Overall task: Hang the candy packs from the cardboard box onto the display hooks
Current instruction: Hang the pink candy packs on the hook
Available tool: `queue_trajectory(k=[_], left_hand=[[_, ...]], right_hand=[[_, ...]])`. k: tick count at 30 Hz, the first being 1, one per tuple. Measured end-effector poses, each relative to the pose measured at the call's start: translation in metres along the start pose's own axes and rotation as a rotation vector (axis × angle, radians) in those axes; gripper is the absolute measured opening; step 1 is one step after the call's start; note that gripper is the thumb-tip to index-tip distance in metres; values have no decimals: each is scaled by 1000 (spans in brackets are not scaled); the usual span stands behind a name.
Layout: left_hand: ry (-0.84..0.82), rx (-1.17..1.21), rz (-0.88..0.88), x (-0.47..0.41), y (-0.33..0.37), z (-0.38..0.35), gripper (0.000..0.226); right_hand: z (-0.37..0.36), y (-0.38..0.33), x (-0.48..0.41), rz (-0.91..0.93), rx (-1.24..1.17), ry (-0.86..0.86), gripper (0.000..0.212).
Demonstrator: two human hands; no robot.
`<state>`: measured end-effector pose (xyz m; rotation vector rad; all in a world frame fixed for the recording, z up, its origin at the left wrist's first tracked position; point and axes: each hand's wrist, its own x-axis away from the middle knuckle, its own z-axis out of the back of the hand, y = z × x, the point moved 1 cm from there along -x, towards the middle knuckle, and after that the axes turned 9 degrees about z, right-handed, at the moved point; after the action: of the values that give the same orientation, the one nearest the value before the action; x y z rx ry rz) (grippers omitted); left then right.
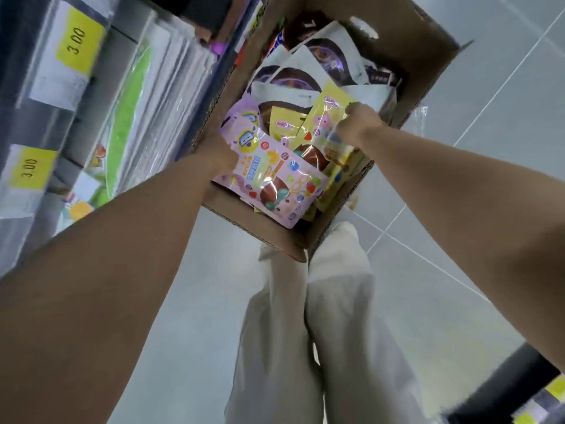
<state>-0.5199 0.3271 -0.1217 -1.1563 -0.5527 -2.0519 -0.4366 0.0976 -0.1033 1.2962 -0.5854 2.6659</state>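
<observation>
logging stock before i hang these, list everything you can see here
brown cardboard box: one, brown, top centre
pink glossy candy pack: one, pink, box's near end
yellow glossy candy packs: several, yellow, mid box
white-and-dark pouches: several, white and dark, box's far end
yellow price labels: two, yellow, marked 3.00, on shelving at left
grey tiled floor: one, grey, at right
cream trousers: one pair, cream, below box
left hand: one, at pink pack's left edge, fingers hidden
right hand: one, grips one yellow pack's top
</observation>
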Motion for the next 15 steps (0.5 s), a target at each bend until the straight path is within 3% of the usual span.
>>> queue_trajectory(k=[2,5,6,8,9,12,15], left_hand=[[-31,13,55,-14,-5,-6,47],[-37,45,93,-32,-7,-12,58],[-36,44,106,-33,-6,-13,51],[-46,51,81,-33,-3,-15,17],[-39,88,46,-36,-4,-18,14],[54,124,-57,-34,-7,-18,37],[149,92,-192,-14,-2,-8,20]], right_hand=[[-4,2,-20,-4,14,6,45],[-12,10,-41,-73,109,13,51],[-16,14,-47,-98,142,11,53],[-23,18,-51,-128,179,9,62],[-26,20,-52,-125,207,25,67],[-24,25,-50,-70,378,109,64],[-16,28,-44,-32,419,57,52]])
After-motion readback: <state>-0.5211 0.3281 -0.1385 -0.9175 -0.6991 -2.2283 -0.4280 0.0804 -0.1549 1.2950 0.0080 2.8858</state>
